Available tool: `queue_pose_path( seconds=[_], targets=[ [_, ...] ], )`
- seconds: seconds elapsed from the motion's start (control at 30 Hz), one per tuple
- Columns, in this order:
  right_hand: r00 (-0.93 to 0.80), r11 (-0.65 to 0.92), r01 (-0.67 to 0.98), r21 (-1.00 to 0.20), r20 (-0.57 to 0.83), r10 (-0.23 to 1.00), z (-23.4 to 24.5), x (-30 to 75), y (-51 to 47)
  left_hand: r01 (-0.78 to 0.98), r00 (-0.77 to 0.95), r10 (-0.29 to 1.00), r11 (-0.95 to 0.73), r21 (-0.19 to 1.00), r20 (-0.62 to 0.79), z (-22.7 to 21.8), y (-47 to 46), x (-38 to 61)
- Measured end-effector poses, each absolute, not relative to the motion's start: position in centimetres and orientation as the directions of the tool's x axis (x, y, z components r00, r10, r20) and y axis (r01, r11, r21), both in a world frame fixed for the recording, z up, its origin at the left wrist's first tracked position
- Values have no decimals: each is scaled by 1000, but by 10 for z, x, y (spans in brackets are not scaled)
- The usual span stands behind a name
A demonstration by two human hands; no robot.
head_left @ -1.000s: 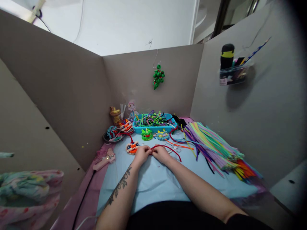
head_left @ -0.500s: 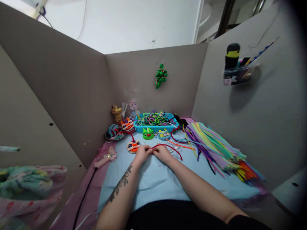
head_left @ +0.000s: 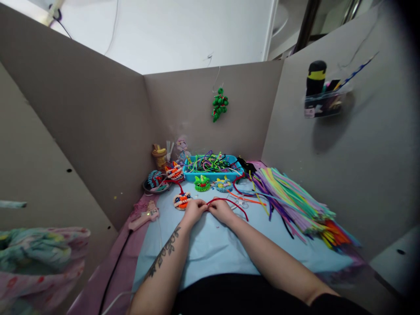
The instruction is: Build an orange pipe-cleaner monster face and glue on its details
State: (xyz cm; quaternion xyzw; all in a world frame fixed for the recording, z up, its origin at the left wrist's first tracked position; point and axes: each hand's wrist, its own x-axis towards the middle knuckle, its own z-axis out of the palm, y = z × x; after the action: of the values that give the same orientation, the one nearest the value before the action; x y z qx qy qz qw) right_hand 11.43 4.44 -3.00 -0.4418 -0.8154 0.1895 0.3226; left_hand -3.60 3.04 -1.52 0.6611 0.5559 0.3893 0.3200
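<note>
My left hand (head_left: 194, 211) and my right hand (head_left: 222, 210) meet over the light blue mat (head_left: 213, 245), fingers pinched together on a red pipe cleaner (head_left: 233, 203) that arcs off to the right. Just left of my left hand lies an orange pipe-cleaner figure (head_left: 181, 200). A green figure (head_left: 201, 183) and a blue-yellow one (head_left: 223, 184) sit a little beyond my hands.
A blue tray (head_left: 210, 168) of tangled pipe cleaners stands at the back. A big fan of coloured pipe cleaners (head_left: 295, 203) covers the right side. A pink glue gun (head_left: 144, 215) lies at the left with its cord. Grey cardboard walls enclose the desk; a green ornament (head_left: 219, 104) hangs there.
The view shifted slightly since a second ago. My hands stay together on the red pipe cleaner with barely any visible movement.
</note>
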Motion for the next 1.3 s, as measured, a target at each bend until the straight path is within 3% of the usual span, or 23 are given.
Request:
queue_pose_path(
  seconds=[0.23,0.47,0.83,1.03,1.3],
  targets=[
    [-270,477,519,-709,393,879,-22,115,44,364,67,982,-186,912,174,-11,30,-33],
    [-135,384,372,-846,360,923,-21,115,46,41,37,994,-105,994,104,-3,25,-30],
    [-185,280,131,-951,254,949,-21,114,46,18,8,992,-127,992,127,-8,28,-29],
    [-182,107,-32,-994,111,977,-26,112,47,16,17,993,-117,993,117,-6,26,-28],
    [-227,77,-210,-975,126,966,-27,112,48,56,55,989,-137,989,134,-7,26,-28]
  ],
)
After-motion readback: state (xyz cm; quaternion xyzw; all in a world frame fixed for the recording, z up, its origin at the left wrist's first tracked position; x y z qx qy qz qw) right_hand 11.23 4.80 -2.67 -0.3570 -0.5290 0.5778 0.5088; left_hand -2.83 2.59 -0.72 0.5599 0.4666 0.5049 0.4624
